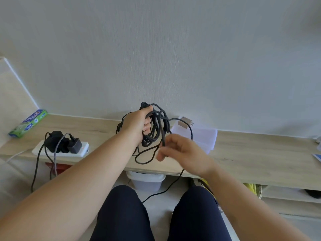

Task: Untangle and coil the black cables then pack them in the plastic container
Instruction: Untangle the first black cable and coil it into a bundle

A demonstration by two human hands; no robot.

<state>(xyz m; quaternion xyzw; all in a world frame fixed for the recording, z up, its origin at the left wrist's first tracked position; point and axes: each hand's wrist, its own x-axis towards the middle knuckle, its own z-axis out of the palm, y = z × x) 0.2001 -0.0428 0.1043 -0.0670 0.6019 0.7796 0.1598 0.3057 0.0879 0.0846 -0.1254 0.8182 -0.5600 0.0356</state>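
My left hand (137, 125) grips a bundle of looped black cable (157, 129) and holds it up above the wooden shelf (243, 153). My right hand (180, 150) pinches one strand of the same cable just below the bundle, slightly blurred. A loose loop lies on the shelf, and a tail of the cable runs over the front edge down to the floor between my knees. A clear plastic container (205, 138) with a small plug adapter (185, 123) on it stands on the shelf behind my right hand.
A white power strip (81, 150) with black chargers and hanging cords sits on the shelf at left, beyond it a green box (28, 123). A white lidded tub (145, 180) stands under the shelf. The wall rises right behind the shelf.
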